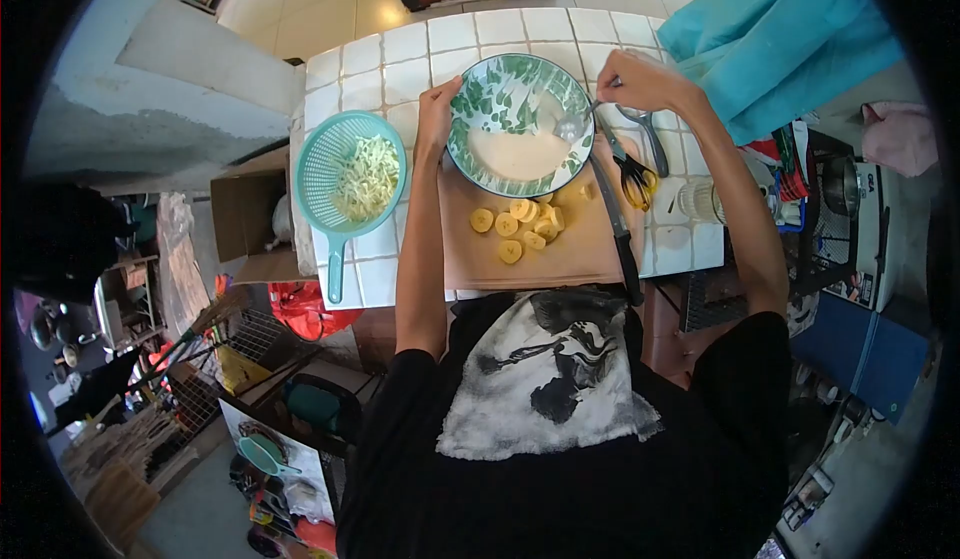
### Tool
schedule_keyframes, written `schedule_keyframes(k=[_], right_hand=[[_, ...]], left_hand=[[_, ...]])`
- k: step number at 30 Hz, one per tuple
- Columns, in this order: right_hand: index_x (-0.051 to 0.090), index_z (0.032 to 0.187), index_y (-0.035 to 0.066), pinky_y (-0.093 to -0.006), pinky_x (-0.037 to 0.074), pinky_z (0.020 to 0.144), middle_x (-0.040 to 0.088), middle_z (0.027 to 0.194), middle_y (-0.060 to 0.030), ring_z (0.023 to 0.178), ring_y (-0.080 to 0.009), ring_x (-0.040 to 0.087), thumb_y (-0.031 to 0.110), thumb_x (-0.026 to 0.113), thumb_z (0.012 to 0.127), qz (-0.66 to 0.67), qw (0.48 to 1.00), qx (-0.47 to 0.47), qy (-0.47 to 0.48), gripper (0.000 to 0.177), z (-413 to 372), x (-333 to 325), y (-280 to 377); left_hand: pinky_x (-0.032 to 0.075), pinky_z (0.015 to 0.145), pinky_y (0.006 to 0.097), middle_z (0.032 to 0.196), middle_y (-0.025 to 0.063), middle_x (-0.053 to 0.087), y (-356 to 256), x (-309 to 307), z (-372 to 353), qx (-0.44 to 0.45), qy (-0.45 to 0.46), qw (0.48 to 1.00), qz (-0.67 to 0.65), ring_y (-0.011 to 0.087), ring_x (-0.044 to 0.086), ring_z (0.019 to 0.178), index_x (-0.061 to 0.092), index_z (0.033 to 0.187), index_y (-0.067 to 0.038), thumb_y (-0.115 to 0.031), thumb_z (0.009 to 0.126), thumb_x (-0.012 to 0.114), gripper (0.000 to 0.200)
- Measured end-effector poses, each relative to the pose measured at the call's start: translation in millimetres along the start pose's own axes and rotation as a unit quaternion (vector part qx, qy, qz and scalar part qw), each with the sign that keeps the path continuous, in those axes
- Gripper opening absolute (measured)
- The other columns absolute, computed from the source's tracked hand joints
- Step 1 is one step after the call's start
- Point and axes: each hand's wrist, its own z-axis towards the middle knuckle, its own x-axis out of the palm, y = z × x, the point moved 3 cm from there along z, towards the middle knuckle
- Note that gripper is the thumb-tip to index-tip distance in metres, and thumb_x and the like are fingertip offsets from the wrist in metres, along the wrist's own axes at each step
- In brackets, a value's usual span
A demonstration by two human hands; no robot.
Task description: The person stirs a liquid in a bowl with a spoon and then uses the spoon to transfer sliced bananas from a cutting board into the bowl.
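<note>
A green-and-white enamel bowl point(487, 104) holds a pale, creamy liquid point(515, 154) and is tilted or resting partly over the cutting board point(470, 259). My left hand point(437, 114) grips its left rim, fingers partly hidden. My right hand point(640, 79) is closed on the handle of a spoon point(568, 128), whose head dips into the liquid at the bowl's right side. Several round banana slices point(507, 224) lie on the board just below the bowl. A knife point(618, 229) with a black handle rests along the board's right edge.
On the left stands a mint-green strainer point(312, 174) with shredded pale vegetable point(368, 179). Scissors with black-and-yellow handles point(637, 181), a grey-handled tool point(652, 139) and a glass point(698, 200) lie to the right. Turquoise cloth point(770, 49) hangs over the tiled counter's point(405, 47) far right corner.
</note>
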Motion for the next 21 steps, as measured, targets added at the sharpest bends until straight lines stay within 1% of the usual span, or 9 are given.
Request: schedule_keyframes(k=[2,3,5,6,7,9,15,20,21], right_hand=[[0.07,0.081,0.0,-0.0356,0.049,0.072,0.067,0.077,-0.0168,0.076,-0.0279,0.065,0.018,0.064,0.071,0.105,0.993,-0.019,0.044,0.021,0.3,19.0,-11.3],[0.07,0.081,0.0,-0.0356,0.049,0.072,0.067,0.077,-0.0168,0.076,-0.0279,0.065,0.018,0.064,0.071,0.105,0.993,-0.02,0.046,0.021,0.7,30.4,-15.5],[0.069,0.084,-0.001,-0.0341,0.048,0.069,0.066,0.074,-0.0163,0.072,-0.0239,0.064,0.019,0.065,0.072,0.196,0.979,-0.037,0.044,0.023,-0.9,51.6,-20.4],[0.069,0.083,-0.001,-0.033,0.047,0.067,0.067,0.073,-0.0143,0.069,-0.0198,0.062,0.019,0.064,0.074,0.219,0.973,-0.037,0.071,0.023,-1.0,57.0,-15.5],[0.069,0.083,-0.001,-0.033,0.047,0.067,0.067,0.073,-0.0143,0.069,-0.0198,0.062,0.019,0.064,0.074,0.221,0.972,-0.035,0.071,0.023,-2.3,62.4,-10.6],[0.07,0.084,-0.001,-0.0315,0.046,0.065,0.066,0.07,-0.0131,0.065,-0.0179,0.059,0.019,0.063,0.076,0.259,0.964,-0.007,0.064,0.023,-4.3,72.3,-2.2],[0.07,0.088,0.0,-0.0295,0.045,0.067,0.065,0.071,-0.0122,0.068,-0.0166,0.057,0.02,0.062,0.079,0.293,0.956,0.022,0.019,0.023,-6.0,91.3,7.9],[0.069,0.09,-0.002,-0.0297,0.045,0.07,0.066,0.074,-0.0109,0.07,-0.0163,0.057,0.02,0.063,0.081,0.338,0.94,0.023,-0.044,0.024,-15.0,73.8,5.4],[0.068,0.09,-0.003,-0.0284,0.046,0.069,0.066,0.076,-0.0098,0.072,-0.014,0.057,0.018,0.063,0.082,0.343,0.938,0.032,-0.046,0.023,-19.6,59.6,12.8]], left_hand=[[0.043,0.068,0.0225,0.082,0.0042,0.066,-0.7,0.9,-0.8,0.013,0.002,1.0,0.0,0.009,0.056,0.071,0.068,0.091,0.004,-0.025,0.088,0.06,0.031],[0.043,0.068,0.0225,0.082,0.0042,0.066,-2.3,1.4,-2.2,0.012,0.0,1.0,-0.001,0.009,0.056,0.071,0.068,0.091,0.004,-0.025,0.088,0.06,0.031],[0.043,0.068,0.0221,0.081,0.0039,0.066,-5.2,3.5,-4.1,0.01,0.003,1.0,-0.002,0.0083,0.055,0.071,0.069,0.091,0.004,-0.025,0.089,0.059,0.031],[0.043,0.068,0.0221,0.081,0.0039,0.066,-4.0,3.2,-3.3,0.008,0.004,1.0,-0.001,0.0083,0.055,0.071,0.069,0.091,0.004,-0.025,0.089,0.059,0.031],[0.043,0.067,0.022,0.081,0.0036,0.066,-3.0,2.8,-2.5,0.006,0.006,1.0,-0.006,0.0081,0.055,0.071,0.069,0.09,0.004,-0.025,0.089,0.059,0.03],[0.043,0.067,0.0219,0.081,0.0033,0.066,-1.6,2.8,-1.4,0.003,0.012,1.0,-0.009,0.0079,0.055,0.071,0.069,0.09,0.004,-0.025,0.089,0.059,0.03],[0.043,0.068,0.0215,0.082,0.0038,0.066,2.0,1.6,1.0,0.002,0.011,1.0,-0.015,0.0079,0.055,0.072,0.068,0.089,0.005,-0.023,0.089,0.059,0.029],[0.044,0.069,0.0217,0.083,0.005,0.067,3.9,0.3,3.1,0.005,0.01,1.0,-0.017,0.0082,0.056,0.073,0.068,0.091,0.005,-0.022,0.089,0.059,0.029],[0.044,0.069,0.0217,0.083,0.005,0.067,3.2,0.6,2.4,0.005,0.01,1.0,-0.018,0.0082,0.056,0.073,0.068,0.091,0.005,-0.022,0.089,0.059,0.029]])
